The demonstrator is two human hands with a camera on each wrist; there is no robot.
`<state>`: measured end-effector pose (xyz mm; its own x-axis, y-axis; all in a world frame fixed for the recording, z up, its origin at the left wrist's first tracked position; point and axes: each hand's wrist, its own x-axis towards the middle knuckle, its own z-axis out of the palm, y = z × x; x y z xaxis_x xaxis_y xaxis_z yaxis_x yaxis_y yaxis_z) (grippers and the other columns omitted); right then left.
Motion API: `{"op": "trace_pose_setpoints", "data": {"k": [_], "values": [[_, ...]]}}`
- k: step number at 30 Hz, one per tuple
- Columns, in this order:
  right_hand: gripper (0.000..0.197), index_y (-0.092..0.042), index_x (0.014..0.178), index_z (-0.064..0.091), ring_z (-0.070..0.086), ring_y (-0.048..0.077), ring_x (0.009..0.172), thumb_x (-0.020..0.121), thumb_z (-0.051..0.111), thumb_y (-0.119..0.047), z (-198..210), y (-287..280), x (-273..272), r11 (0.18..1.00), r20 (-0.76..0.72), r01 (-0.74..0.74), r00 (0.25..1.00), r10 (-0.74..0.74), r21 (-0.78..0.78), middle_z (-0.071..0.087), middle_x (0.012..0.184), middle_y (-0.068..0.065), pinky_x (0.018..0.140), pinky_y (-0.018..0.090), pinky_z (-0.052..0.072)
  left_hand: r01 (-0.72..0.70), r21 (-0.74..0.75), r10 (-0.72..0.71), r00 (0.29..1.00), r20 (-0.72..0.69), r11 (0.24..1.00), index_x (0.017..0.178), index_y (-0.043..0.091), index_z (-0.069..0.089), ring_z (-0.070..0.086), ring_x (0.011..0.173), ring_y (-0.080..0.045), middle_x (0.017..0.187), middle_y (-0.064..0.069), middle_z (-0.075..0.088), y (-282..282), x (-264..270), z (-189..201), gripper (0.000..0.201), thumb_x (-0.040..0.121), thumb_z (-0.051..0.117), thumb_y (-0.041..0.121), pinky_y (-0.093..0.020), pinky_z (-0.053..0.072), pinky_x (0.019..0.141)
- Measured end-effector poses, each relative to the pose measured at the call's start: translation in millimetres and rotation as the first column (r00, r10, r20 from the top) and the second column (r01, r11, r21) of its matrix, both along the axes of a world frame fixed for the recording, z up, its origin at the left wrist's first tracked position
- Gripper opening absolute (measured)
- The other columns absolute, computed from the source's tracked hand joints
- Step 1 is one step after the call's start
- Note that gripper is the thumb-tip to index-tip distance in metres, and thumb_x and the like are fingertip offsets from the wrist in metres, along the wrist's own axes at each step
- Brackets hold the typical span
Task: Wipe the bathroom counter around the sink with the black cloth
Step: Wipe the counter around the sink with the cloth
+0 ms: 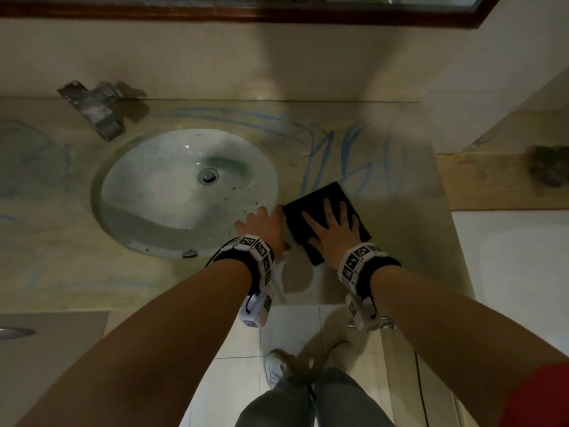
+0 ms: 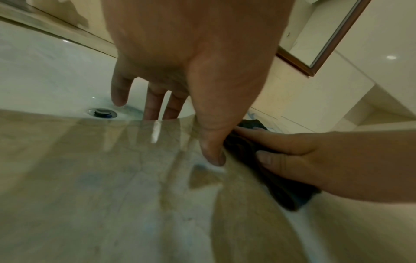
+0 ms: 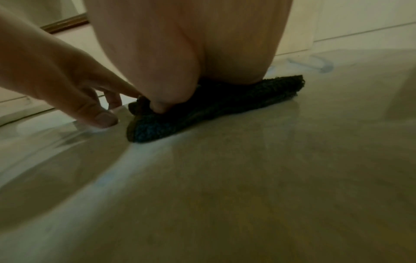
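Observation:
A folded black cloth (image 1: 324, 195) lies flat on the beige stone counter (image 1: 409, 241), just right of the round white sink (image 1: 166, 195). My right hand (image 1: 332, 220) presses down on it with fingers spread and straight. In the right wrist view the thumb digs into the near edge of the cloth (image 3: 225, 99). My left hand (image 1: 261, 223) rests open on the counter at the sink's right rim, its fingers reaching over the basin and its thumb (image 2: 213, 156) on the stone beside the cloth (image 2: 288, 195). Blue scribble marks (image 1: 348, 155) cover the counter behind the cloth.
A metal faucet (image 1: 95, 112) stands at the sink's back left. A wood-framed mirror (image 1: 277, 15) hangs above the back wall. A dark clump (image 1: 546, 167) sits on a wooden ledge to the right. The counter's front edge (image 1: 308, 303) runs just under my wrists, with tiled floor below.

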<state>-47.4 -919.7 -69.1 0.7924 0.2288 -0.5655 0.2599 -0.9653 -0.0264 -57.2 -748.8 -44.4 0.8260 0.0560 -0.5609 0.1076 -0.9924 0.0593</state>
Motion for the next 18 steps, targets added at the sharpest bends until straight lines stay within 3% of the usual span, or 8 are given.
{"op": "trace_pose_setpoints", "data": {"k": [6,18], "values": [[0.060,-0.050,0.148,-0.010,-0.020,0.037,0.145,0.100,0.025,-0.055,-0.5,10.5,38.6,1.000,0.026,0.015,1.000,-0.016,0.016,-0.024,0.160,0.002,0.118,0.057,0.000,0.010,-0.035,-0.010,1.000,0.002,0.999,0.153,0.031,0.009,0.044,0.123,-0.035,0.138,-0.008,0.041,2.2,7.4,-3.8,0.103,0.075,0.073,0.054,-0.052,0.038,0.096],[0.060,-0.047,0.150,-0.003,-0.013,0.036,0.147,0.099,0.028,-0.055,-7.5,32.1,107.4,0.994,0.101,0.068,0.992,-0.076,0.081,-0.014,0.162,0.002,0.117,0.056,0.000,0.003,-0.014,-0.003,1.000,-0.018,1.000,0.154,0.028,0.009,0.041,0.127,-0.035,0.142,-0.006,0.040,-1.6,10.3,-3.1,0.102,0.077,0.072,0.052,-0.057,0.031,0.101]]}}
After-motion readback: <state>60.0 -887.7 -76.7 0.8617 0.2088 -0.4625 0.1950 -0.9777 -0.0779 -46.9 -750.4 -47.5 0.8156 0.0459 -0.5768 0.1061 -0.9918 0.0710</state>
